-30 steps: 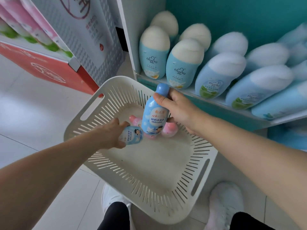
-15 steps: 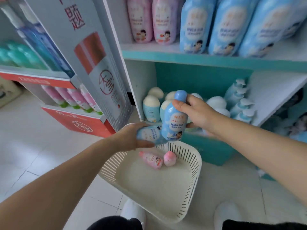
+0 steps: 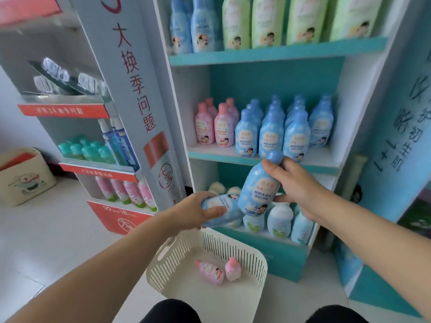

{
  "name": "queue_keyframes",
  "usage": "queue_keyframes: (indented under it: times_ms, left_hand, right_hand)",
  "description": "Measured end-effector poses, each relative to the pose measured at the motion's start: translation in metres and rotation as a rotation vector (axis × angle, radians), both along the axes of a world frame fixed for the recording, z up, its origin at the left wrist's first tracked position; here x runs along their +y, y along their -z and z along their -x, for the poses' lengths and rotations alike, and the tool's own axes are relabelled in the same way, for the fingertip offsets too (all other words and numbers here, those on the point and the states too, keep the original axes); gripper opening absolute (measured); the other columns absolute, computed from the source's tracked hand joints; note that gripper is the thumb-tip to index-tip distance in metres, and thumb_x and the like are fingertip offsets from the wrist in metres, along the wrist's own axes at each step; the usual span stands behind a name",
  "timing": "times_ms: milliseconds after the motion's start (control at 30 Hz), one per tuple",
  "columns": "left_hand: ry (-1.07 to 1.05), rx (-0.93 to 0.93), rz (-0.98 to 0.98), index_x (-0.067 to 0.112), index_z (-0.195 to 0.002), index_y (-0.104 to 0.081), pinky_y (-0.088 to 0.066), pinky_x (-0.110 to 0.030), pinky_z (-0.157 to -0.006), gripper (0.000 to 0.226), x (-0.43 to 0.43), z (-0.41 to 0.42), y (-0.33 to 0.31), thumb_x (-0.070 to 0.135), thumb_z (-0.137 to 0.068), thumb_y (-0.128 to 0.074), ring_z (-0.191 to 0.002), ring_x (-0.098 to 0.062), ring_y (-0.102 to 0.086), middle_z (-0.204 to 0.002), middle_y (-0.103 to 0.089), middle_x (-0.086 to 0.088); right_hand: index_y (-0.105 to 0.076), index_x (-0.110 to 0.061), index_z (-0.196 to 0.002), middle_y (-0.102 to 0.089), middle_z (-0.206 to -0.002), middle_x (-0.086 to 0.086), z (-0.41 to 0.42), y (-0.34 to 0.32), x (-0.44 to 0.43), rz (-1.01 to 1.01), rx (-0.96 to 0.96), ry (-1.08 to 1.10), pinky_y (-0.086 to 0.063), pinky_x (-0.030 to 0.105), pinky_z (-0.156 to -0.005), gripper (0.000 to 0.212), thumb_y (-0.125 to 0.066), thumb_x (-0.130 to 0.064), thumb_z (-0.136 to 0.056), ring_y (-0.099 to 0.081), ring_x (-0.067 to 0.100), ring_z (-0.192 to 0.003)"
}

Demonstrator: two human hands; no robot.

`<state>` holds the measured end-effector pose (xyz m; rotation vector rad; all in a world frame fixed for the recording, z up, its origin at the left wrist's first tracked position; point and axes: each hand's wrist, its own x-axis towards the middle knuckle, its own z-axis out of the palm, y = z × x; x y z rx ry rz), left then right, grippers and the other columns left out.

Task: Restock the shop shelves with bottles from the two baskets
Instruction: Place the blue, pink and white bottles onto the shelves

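Landmark taken: basket (image 3: 224, 244), white and slotted, on the floor in front of the person's knees.

Left hand (image 3: 198, 210): fingers and thumb are wrapped round a blue bottle (image 3: 229, 214), which is held on its side above the basket's far left corner.

Right hand (image 3: 296, 192): fingers are curled round the neck and shoulder of a second blue bottle (image 3: 256, 194). This one is held nearly upright, cap tipped slightly to the right, above the basket's far rim. Its base is seen against the end of the first bottle; contact between the two cannot be confirmed.

Inside the basket, two pink bottles (image 3: 210, 271) are noted near the far wall. One is lying down. The other is just beside it on the right and appears to stand.

Behind the basket, a teal shelf unit (image 3: 279, 52) is recorded. On the level nearest the basket, white-capped bottles (image 3: 279, 217) are stood. One level higher, rows of blue shelf bottles (image 3: 270, 136) are seen, with pink shelf bottles (image 3: 214, 129) to their left. On the top level, green bottles (image 3: 268, 19) are stood.

Left of the basket, a grey-and-red display stand (image 3: 98, 113) is seen. Farther left again, a cream box (image 3: 25, 178) is set on the floor.
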<state>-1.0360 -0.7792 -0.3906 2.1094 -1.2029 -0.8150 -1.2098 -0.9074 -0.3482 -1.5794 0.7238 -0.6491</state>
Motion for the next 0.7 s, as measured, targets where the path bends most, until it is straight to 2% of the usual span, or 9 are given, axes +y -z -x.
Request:
queue_keyframes:
  times_ms: [100, 133, 233, 333, 467, 567, 633, 700]
  left_hand:
    - [-0.089, -0.042, 0.042, 0.025, -0.108, -0.054, -0.059, -0.027, -0.062, 0.043, -0.001, 0.007, -0.026, 0.035, -0.073, -0.076, -0.074, -0.016, -0.066, -0.095, -0.063, -0.001]
    - [-0.102, -0.11, 0.05, 0.025, -0.107, -0.056, -0.059, -0.031, -0.067, 0.048, -0.002, 0.007, -0.035, 0.037, -0.067, -0.08, -0.077, -0.017, -0.067, -0.095, -0.063, 0.001]
    - [-0.122, -0.356, 0.066, 0.026, -0.106, -0.06, -0.054, -0.027, -0.073, 0.057, -0.002, 0.013, -0.064, 0.042, -0.057, -0.084, -0.079, -0.011, -0.061, -0.089, -0.06, 0.009]
    - [-0.113, -0.428, 0.11, 0.03, -0.107, -0.06, -0.055, -0.029, -0.076, 0.058, -0.004, 0.02, -0.086, 0.041, -0.055, -0.085, -0.081, -0.012, -0.062, -0.091, -0.062, 0.01]
    - [-0.09, -0.361, 0.184, 0.03, -0.107, -0.06, -0.055, -0.031, -0.083, 0.057, -0.011, 0.025, -0.108, 0.037, -0.057, -0.086, -0.085, -0.013, -0.063, -0.098, -0.063, 0.005]
    - [-0.021, -0.287, 0.23, 0.032, -0.105, -0.058, -0.055, -0.026, -0.079, 0.053, -0.016, 0.03, -0.119, 0.029, -0.06, -0.085, -0.083, -0.011, -0.064, -0.1, -0.063, 0.006]
    - [0.018, -0.264, 0.235, 0.034, -0.104, -0.057, -0.057, -0.026, -0.077, 0.05, -0.021, 0.032, -0.123, 0.026, -0.063, -0.084, -0.084, -0.01, -0.064, -0.099, -0.062, 0.008]
    - [0.053, -0.275, 0.248, 0.034, -0.105, -0.055, -0.055, -0.019, -0.071, 0.048, -0.028, 0.034, -0.126, 0.025, -0.066, -0.082, -0.083, -0.008, -0.063, -0.099, -0.06, 0.009]
  right_hand:
    - [-0.054, -0.03, -0.096, -0.061, -0.103, -0.01, 0.015, -0.02, 0.004, 0.019, -0.02, 0.032, -0.052, 0.051, -0.088, 0.008, -0.05, -0.036, -0.094, -0.058, 0.008, -0.094]
    - [-0.055, -0.03, -0.097, -0.062, -0.105, -0.008, 0.02, -0.025, 0.004, 0.027, -0.022, 0.045, -0.051, 0.052, -0.088, 0.009, -0.05, -0.037, -0.094, -0.059, 0.011, -0.096]
    - [-0.054, -0.027, -0.108, -0.061, -0.11, -0.004, 0.032, -0.039, 0.005, 0.047, -0.029, 0.091, -0.051, 0.054, -0.088, 0.017, -0.052, -0.035, -0.093, -0.059, 0.016, -0.103]
    - [-0.05, -0.025, -0.11, -0.058, -0.111, -0.002, 0.043, -0.053, -0.002, 0.133, 0.012, 0.147, -0.05, 0.051, -0.092, 0.02, -0.055, -0.033, -0.092, -0.057, 0.019, -0.106]
    - [-0.049, -0.014, -0.103, -0.06, -0.109, 0.006, 0.057, -0.076, -0.018, 0.298, 0.147, 0.185, -0.049, 0.048, -0.091, 0.023, -0.057, -0.032, -0.091, -0.058, 0.025, -0.102]
    - [-0.051, -0.011, -0.097, -0.058, -0.103, 0.008, 0.063, -0.09, -0.03, 0.444, 0.268, 0.178, -0.048, 0.038, -0.082, 0.024, -0.06, -0.031, -0.088, -0.057, 0.027, -0.098]
    - [-0.052, -0.007, -0.094, -0.056, -0.101, 0.01, 0.063, -0.099, -0.039, 0.599, 0.413, 0.159, -0.045, 0.034, -0.076, 0.029, -0.065, -0.03, -0.085, -0.056, 0.03, -0.097]
    - [-0.055, -0.008, -0.1, -0.053, -0.104, 0.006, 0.061, -0.108, -0.048, 0.745, 0.566, 0.156, -0.044, 0.032, -0.076, 0.034, -0.068, -0.034, -0.082, -0.056, 0.026, -0.094]
